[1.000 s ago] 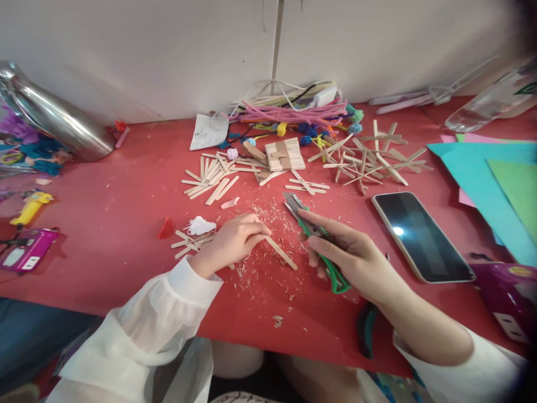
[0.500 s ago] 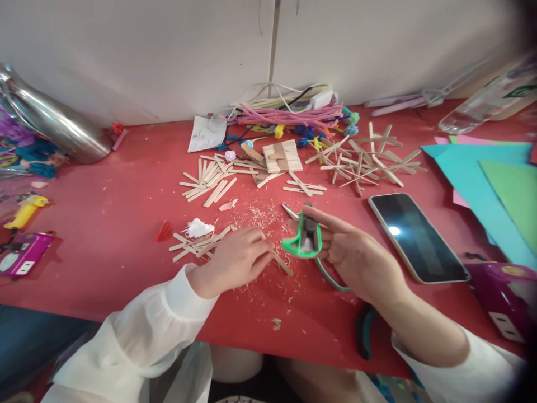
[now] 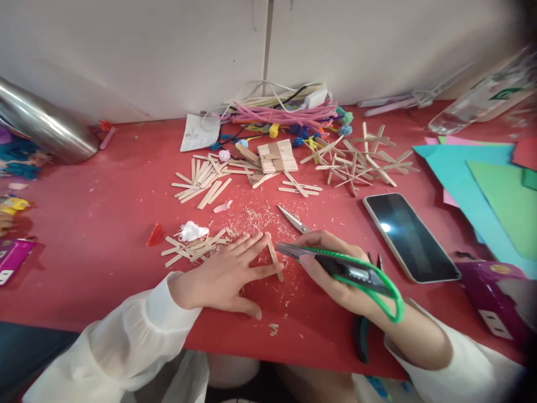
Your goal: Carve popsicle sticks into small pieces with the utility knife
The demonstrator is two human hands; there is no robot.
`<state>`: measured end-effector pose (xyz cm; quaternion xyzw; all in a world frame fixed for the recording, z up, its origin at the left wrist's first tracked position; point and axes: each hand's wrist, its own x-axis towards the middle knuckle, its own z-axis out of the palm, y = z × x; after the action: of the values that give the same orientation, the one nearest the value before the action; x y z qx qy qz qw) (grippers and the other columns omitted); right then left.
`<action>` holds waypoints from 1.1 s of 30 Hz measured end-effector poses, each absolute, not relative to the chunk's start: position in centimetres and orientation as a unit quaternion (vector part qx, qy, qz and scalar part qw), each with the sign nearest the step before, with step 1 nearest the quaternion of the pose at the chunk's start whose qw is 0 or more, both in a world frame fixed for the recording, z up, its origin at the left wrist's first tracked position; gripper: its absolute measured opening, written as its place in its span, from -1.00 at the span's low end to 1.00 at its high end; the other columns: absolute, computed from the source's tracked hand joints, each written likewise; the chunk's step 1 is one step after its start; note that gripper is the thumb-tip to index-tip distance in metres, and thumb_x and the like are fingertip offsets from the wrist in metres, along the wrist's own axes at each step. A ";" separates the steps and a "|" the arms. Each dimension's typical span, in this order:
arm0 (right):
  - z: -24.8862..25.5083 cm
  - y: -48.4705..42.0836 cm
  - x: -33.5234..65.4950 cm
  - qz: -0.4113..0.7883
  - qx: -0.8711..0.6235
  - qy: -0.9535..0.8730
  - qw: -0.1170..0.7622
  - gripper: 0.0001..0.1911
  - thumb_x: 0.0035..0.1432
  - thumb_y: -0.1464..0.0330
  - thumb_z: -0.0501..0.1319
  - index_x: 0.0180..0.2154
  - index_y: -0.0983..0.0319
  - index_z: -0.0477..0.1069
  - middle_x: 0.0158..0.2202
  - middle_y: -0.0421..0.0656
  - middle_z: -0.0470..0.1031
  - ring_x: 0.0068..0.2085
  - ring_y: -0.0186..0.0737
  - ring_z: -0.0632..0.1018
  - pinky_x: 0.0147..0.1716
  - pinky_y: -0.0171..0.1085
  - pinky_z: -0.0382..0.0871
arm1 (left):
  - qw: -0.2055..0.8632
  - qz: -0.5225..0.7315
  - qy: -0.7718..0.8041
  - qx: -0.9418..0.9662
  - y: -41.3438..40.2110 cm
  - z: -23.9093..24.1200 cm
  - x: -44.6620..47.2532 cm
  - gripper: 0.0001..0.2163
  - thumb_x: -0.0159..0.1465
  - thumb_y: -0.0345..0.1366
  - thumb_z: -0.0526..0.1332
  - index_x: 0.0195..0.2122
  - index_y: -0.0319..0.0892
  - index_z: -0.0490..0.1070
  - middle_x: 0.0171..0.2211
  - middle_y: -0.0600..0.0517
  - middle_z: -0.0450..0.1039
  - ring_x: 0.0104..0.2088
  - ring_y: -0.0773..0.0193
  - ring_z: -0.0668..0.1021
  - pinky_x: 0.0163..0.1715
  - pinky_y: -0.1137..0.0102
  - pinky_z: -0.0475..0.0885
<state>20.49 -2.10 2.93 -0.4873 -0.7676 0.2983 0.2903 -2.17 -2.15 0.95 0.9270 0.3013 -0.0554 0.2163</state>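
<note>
My left hand (image 3: 229, 271) lies flat on the red table (image 3: 104, 224) with its fingers spread, pressing down a wooden craft stick (image 3: 274, 259). My right hand (image 3: 335, 274) is closed round a green utility knife (image 3: 348, 268) whose tip points left at the stick. A pair of scissors (image 3: 296, 219) lies just beyond the knife. Wood shavings (image 3: 255, 215) are scattered around both hands.
Loose craft sticks (image 3: 201, 182), a glued stick panel (image 3: 277, 155) and stick crosses (image 3: 361, 159) lie farther back. Pipe cleaners (image 3: 285, 115) sit by the wall. A phone (image 3: 409, 235) and coloured paper (image 3: 482, 184) are at right, a metal bottle (image 3: 42, 126) at left.
My left hand has opened flat over the stick. My right hand turned the green knife round and brought it low, tip toward the stick. The scissors now show on the table.
</note>
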 end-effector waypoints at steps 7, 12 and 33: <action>2.0 -2.4 20.3 0.244 -0.444 -0.810 0.295 -0.86 0.07 0.46 0.08 -0.31 0.13 0.30 -0.47 -0.27 0.50 -0.51 -0.37 0.52 -0.49 -0.40 0.37 | 0.229 -0.023 0.288 0.930 -2.2 0.4 -2.3 -0.25 0.10 0.22 0.07 0.26 0.02 -0.05 0.32 -0.16 -0.33 0.27 -0.16 -0.11 0.15 -0.05 -0.04; 2.2 -2.3 20.1 0.230 -0.432 -0.821 0.293 -0.86 0.05 0.46 0.06 -0.33 0.12 0.28 -0.50 -0.25 0.50 -0.53 -0.34 0.52 -0.50 -0.37 0.37 | 0.214 -0.022 0.294 0.931 -2.3 0.3 -2.3 -0.26 0.10 0.21 0.09 0.25 0.04 -0.03 0.31 -0.17 -0.29 0.27 -0.15 -0.08 0.14 -0.07 -0.02; 2.8 -1.6 19.8 0.441 -0.458 -0.729 0.252 -0.97 -0.01 0.39 0.13 -0.42 0.19 0.28 -0.62 -0.33 0.34 -0.61 -0.42 0.39 -0.58 -0.42 0.29 | 0.220 -0.009 0.300 0.928 -2.4 0.9 -1.8 -0.31 0.07 0.15 0.18 0.19 0.02 0.13 0.30 -0.19 -0.20 0.25 -0.19 -0.03 0.11 -0.08 0.08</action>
<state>19.85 -1.56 2.76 -0.4585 -0.7295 0.4409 0.2515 -1.81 -2.35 0.87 0.9284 0.2996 -0.0086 0.2198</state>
